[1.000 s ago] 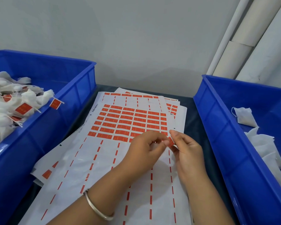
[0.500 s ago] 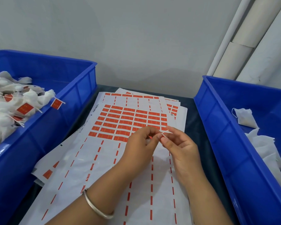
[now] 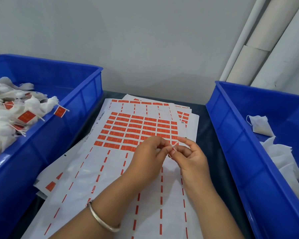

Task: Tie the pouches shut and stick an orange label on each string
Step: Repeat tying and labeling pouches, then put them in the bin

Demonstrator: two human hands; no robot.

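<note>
Worktop centre: left hand and right hand pinch one small orange label; misaligned folding risks a crooked, self-stuck tag.

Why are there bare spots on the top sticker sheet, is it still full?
Not full. The top sticker sheet has orange labels only across its far part; the near part is bare backing with thin orange strips.

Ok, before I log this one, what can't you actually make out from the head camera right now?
- What the left hand and right hand pinch between them: only a thin pale sliver shows, the fingers cover the rest.
- Any pouch on that string: none visible, the hands block it.
- Print on the orange labels: too small.
- Left bin and right bin: cut off by the frame edges, so no pouch count.
</note>
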